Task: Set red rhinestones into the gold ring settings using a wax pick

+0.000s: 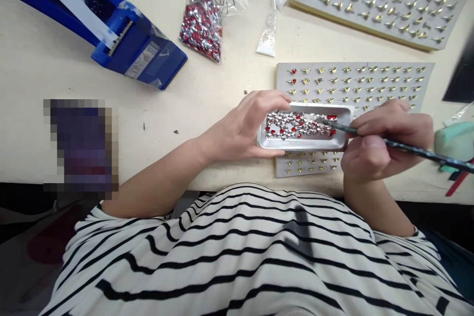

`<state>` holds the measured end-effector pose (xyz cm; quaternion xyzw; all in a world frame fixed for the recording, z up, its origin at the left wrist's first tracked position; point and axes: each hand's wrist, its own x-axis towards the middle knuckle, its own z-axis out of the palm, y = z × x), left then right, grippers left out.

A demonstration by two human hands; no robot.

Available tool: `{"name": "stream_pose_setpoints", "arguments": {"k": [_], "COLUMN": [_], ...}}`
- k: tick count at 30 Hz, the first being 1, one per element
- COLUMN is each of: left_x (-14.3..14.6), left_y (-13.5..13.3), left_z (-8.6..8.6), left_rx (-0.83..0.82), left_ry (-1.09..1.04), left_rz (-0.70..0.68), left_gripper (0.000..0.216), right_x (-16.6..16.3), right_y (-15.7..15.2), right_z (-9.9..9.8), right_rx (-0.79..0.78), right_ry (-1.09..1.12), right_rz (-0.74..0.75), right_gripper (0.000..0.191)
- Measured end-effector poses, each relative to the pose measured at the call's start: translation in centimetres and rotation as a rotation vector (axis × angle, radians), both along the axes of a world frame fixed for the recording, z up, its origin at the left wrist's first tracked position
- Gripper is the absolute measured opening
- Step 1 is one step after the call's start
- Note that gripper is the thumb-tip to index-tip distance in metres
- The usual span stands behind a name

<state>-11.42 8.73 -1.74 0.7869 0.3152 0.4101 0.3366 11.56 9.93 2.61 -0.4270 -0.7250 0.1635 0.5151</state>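
Observation:
My left hand (246, 126) grips the left end of a small silver tray (303, 144) filled with red and silver heart stones (296, 125). My right hand (385, 140) pinches a thin dark stick (418, 149), and its tip rests among the stones at the tray's right end. The tray lies on a grey foam board (370, 81) studded with rows of small gold settings. Three settings at the board's top left hold red stones (294, 80).
A second grey board of gold settings (374, 2) lies at the back right. A plastic bag of red stones (203, 24) and a small clear bag (268, 34) sit behind the tray. A blue tape dispenser (126, 34) stands at the left, a teal object (457, 140) at the right.

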Motion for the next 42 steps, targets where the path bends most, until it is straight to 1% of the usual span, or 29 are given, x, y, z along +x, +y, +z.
{"name": "stream_pose_setpoints", "arguments": {"k": [5,15,20,23,25,27,29,31,38,42], "left_x": [0.1,0.1,0.0,0.0,0.0,-0.1,-0.1,-0.1,0.0,0.0], "left_y": [-0.1,0.0,0.0,0.0,0.0,0.0,0.0,0.0,0.0,0.0], "left_z": [0.0,0.0,-0.1,-0.1,-0.2,-0.3,-0.3,-0.4,-0.3,-0.3], "left_rx": [0.003,0.009,-0.002,-0.002,-0.004,-0.005,-0.005,-0.006,-0.010,-0.005], "left_ry": [-0.002,0.003,0.005,0.000,0.004,0.012,0.021,0.026,0.035,0.030], "left_rz": [-0.010,-0.019,-0.029,-0.028,-0.026,-0.030,-0.035,-0.036,-0.035,-0.032], "left_gripper": [0.066,0.067,0.068,0.069,0.070,0.072,0.072,0.072,0.070,0.071], "right_x": [0.1,-0.5,-0.5,-0.4,-0.4,-0.4,-0.4,-0.3,0.2,0.2], "right_y": [-0.3,0.2,0.0,0.1,0.5,1.0,1.7,2.2,2.4,2.4], "right_z": [-0.1,-1.3,-0.5,0.1,0.3,0.4,0.3,0.0,-0.9,-1.2], "right_rx": [0.004,0.072,0.026,0.016,-0.028,-0.119,-0.209,-0.264,-0.363,-0.371], "right_ry": [-0.007,0.101,0.099,0.095,0.089,0.063,0.011,-0.041,-0.116,-0.141], "right_rz": [0.037,0.004,0.008,-0.035,-0.085,-0.139,-0.159,-0.150,-0.111,-0.119], "right_gripper": [0.015,0.017,0.016,0.015,0.013,0.012,0.013,0.014,0.013,0.013]}}
